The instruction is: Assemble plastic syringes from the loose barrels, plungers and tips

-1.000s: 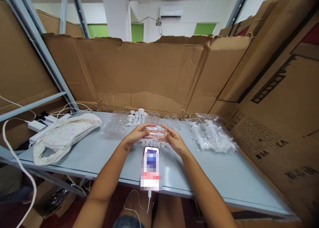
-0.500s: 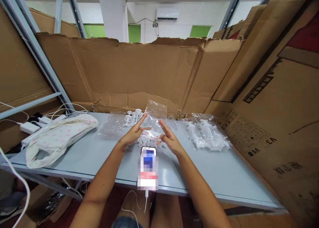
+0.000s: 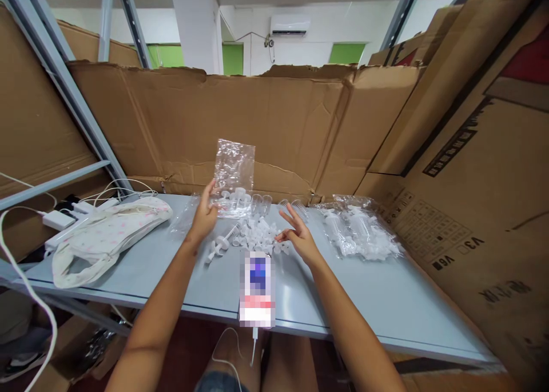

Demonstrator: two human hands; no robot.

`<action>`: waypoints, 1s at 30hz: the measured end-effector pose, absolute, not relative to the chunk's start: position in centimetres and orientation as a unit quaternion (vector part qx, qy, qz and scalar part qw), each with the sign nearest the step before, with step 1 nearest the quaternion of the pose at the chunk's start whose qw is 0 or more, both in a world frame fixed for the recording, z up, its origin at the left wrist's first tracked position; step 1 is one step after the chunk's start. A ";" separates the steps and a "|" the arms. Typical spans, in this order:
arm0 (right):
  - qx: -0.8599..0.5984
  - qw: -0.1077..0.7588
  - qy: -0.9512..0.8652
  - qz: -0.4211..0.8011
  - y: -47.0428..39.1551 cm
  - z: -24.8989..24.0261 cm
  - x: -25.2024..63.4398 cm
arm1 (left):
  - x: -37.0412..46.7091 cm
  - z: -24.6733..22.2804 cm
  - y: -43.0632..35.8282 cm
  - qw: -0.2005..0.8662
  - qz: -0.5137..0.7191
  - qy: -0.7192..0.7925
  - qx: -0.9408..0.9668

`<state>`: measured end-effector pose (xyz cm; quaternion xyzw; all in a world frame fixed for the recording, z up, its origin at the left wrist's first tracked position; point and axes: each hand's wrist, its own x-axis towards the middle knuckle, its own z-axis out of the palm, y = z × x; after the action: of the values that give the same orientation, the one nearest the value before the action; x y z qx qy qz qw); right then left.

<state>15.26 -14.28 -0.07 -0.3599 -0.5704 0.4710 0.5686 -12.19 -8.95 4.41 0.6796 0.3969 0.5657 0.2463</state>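
Observation:
A clear plastic bag [image 3: 234, 166] is held up by its left edge in my left hand [image 3: 205, 212], whose fingers are closed on it. White parts on the table show through the lower end of the bag. My right hand [image 3: 299, 235] is apart from the bag, its fingers spread and nothing in them. Just left of those fingers lies a pile of small white plastic pieces [image 3: 257, 232]. A white syringe-like part [image 3: 221, 244] rests slantwise below my left hand. Clear springs or coiled rings [image 3: 294, 208] lie behind the pile.
Filled clear bags [image 3: 358, 232] with white parts lie to the right. A phone [image 3: 257, 289] with a cable stands at the front edge. On the left are a white cloth bag [image 3: 111, 232] and a power strip [image 3: 81, 226]. Cardboard walls [image 3: 278, 118] enclose the table [image 3: 386, 312].
My left hand has moved left with the clear bag, out from over the pile. The syringe-like part and more of the pile now show. My right hand has let go of the bag and moved slightly right.

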 end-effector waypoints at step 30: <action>-0.430 0.546 -0.519 0.498 -13.9 -0.2 15.2 | -13.7 3.5 -14.5 -0.064 0.126 0.629 0.765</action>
<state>15.24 -13.88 -0.22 -0.4299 -0.5186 0.4977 0.5464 -13.73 -14.45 3.52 0.7648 0.6287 0.1255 -0.0644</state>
